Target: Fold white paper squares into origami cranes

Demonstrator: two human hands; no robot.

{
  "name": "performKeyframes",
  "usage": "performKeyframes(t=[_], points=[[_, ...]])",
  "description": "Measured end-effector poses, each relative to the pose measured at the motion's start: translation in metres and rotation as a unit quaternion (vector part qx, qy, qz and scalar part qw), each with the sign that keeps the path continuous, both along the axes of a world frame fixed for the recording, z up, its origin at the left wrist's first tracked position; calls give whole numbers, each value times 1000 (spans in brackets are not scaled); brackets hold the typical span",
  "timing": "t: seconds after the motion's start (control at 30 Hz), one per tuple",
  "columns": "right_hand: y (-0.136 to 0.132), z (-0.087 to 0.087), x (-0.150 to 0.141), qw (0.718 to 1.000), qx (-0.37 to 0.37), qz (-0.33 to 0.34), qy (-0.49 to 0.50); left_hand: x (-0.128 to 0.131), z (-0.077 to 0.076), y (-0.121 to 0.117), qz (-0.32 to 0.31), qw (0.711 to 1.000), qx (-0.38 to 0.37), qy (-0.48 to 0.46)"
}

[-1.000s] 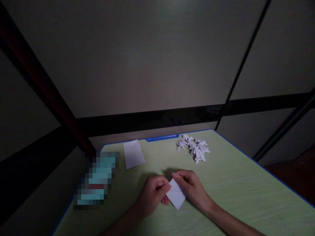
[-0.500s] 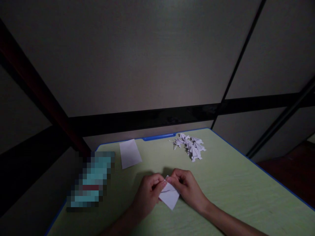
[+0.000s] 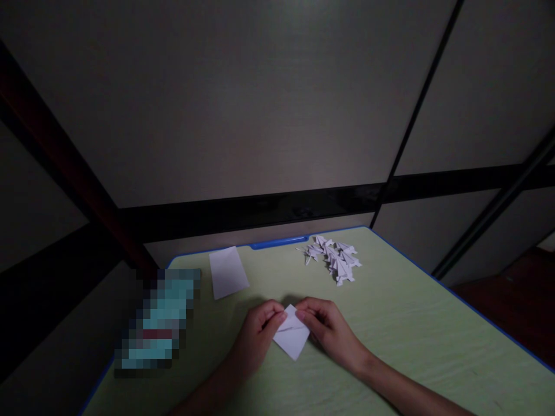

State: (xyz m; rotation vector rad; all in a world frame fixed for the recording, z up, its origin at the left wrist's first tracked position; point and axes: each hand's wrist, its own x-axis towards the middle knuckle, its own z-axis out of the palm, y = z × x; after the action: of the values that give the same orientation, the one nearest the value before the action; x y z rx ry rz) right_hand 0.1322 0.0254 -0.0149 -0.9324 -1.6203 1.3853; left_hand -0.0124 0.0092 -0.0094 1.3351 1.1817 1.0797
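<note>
A small folded piece of white paper [image 3: 293, 342] is held above the green table, one corner pointing toward me and a crease or flap edge running across it. My left hand [image 3: 260, 332] pinches its left edge between thumb and fingers. On the opposite edge, my right hand [image 3: 327, 326] grips it the same way, thumb on top. The fingertips underneath the paper are hidden.
Several folded white paper figures [image 3: 340, 263] lie in a cluster at the back right of the table [image 3: 411, 323]. A flat white sheet [image 3: 229, 273] rests at the back left. Nearer the left edge is a blurred-out teal object [image 3: 162, 318]. Cabinet panels [image 3: 255, 115] rise behind.
Both hands still hold the folded paper. It has shifted slightly left and away from me, and the thumbs have spread apart, showing more of its far corner.
</note>
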Motion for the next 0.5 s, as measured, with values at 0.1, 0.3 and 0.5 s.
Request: performKeyframes(t=[0.1,0.3,0.5], points=[[1,1,0,1000,-2,-10,5,-1,-2,-1,1,1000,-10,6],[-2,7,-1,1000,-10,9,26,0,-3,-1,0,1000,-4,1],[-6,5,-3,994,8,38,99,-6,-1,3,41,997,-30,-49]])
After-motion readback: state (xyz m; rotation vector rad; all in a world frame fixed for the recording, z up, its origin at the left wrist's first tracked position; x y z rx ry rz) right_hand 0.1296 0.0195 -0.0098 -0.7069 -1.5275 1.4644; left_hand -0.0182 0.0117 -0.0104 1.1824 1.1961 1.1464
